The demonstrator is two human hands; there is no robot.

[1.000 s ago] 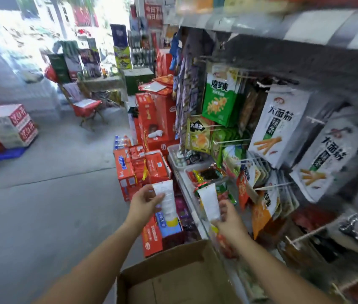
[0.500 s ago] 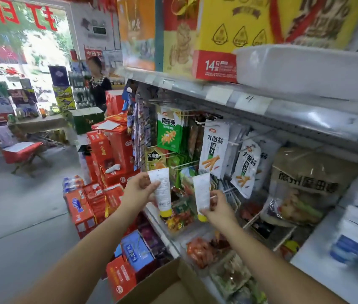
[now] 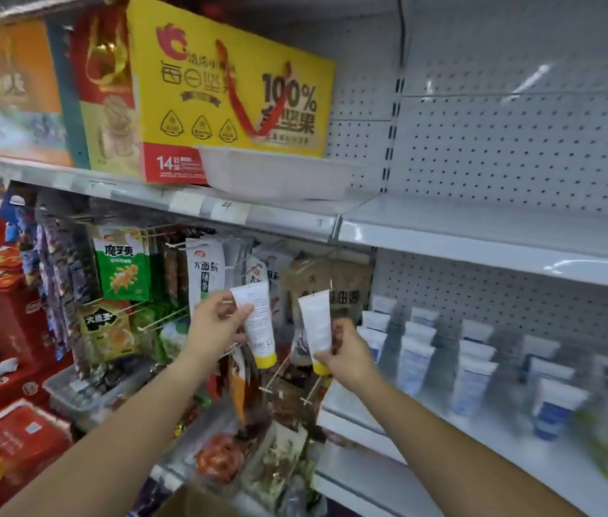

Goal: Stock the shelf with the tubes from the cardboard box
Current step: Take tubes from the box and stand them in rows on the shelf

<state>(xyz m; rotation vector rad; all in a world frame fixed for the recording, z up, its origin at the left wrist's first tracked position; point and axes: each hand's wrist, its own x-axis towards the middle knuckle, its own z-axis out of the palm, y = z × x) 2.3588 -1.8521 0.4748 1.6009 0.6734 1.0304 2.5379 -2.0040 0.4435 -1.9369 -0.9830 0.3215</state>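
Observation:
My left hand (image 3: pixel 216 322) grips a white tube (image 3: pixel 257 322) with a yellow cap pointing down. My right hand (image 3: pixel 347 352) holds a second white tube (image 3: pixel 315 322), also cap down, by its lower end. Both tubes are raised in front of hanging snack bags, just left of the white shelf (image 3: pixel 425 438). On that shelf stand several white and blue tubes (image 3: pixel 414 363) in rows, cap down. A corner of the cardboard box (image 3: pixel 183 507) shows at the bottom edge.
Snack bags (image 3: pixel 205 274) hang on pegs left of the shelf. A yellow gift box (image 3: pixel 231 87) and a white basin (image 3: pixel 276 173) sit on the upper shelf. Red cartons (image 3: pixel 4 367) are stacked at the left. The upper right shelf board (image 3: pixel 500 233) is bare.
The view has swung up and to the right, from the floor and box towards the shelving. Both hands have risen with their tubes and now sit nearer the white shelf.

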